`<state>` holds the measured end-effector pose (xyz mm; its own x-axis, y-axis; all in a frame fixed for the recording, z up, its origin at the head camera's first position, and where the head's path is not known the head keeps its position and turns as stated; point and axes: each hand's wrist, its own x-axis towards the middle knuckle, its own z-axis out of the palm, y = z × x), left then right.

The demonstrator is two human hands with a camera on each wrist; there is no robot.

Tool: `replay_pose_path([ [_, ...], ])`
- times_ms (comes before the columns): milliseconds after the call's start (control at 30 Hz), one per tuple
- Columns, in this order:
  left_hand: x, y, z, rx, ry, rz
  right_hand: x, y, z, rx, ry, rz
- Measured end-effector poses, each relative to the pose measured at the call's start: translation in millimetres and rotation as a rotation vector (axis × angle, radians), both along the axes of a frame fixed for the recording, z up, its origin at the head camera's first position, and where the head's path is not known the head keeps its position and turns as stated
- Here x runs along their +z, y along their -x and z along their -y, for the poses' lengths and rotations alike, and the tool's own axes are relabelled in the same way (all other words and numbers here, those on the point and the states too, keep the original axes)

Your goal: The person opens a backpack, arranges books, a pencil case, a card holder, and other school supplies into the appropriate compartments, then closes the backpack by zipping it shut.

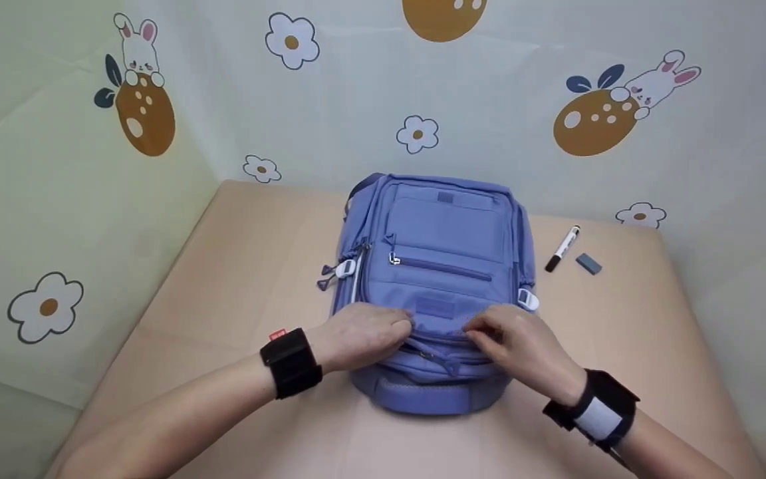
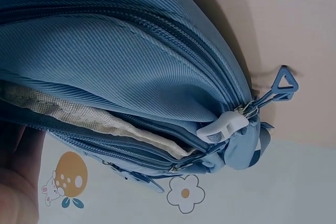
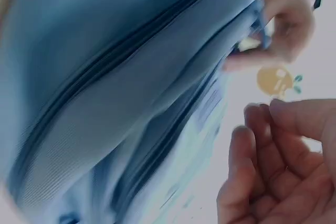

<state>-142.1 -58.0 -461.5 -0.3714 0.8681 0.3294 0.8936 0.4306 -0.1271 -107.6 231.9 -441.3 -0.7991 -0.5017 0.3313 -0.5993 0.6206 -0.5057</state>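
A blue-purple backpack (image 1: 449, 226) lies on the table with its front panel up. My left hand (image 1: 366, 336) grips the backpack near the lower left of the front panel, its fingertips hidden. In the left wrist view, fingers (image 2: 16, 166) are at the edge of an unzipped compartment with a pale lining (image 2: 94, 119). My right hand (image 1: 516, 339) is over the lower right of the front panel. Its fingers are loosely bent, thumb near the fingertips, with nothing between them in the right wrist view. A zipper pull (image 1: 449, 366) hangs between the hands.
Right of the backpack lie a white marker with a black cap (image 1: 562, 249) and a small grey-blue eraser-like block (image 1: 588, 263). White buckles (image 1: 346, 268) sit on the bag's sides. A printed curtain (image 1: 356, 93) rises behind the table (image 1: 203, 266).
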Motion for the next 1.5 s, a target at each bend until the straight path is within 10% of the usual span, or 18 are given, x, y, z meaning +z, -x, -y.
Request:
replay_pose_path([
  [267,1.0,-0.5,2.3,0.009,-0.029,0.046,-26.7,-1.8,-16.2,0.149,-0.109,-0.157],
  [700,-0.3,-0.5,2.9,-0.026,-0.112,0.069,-39.1,1.0,-4.8,0.146,-0.206,-0.414],
  [1167,12.2,-11.7,-30.8,-0.181,0.03,0.024,-36.6,1.5,-3.2,0.096,-0.164,-0.362],
  [1500,9.0,-12.9,-22.2,-0.137,-0.026,-0.057,-35.4,1.3,-3.5,0.09,-0.14,-0.34],
])
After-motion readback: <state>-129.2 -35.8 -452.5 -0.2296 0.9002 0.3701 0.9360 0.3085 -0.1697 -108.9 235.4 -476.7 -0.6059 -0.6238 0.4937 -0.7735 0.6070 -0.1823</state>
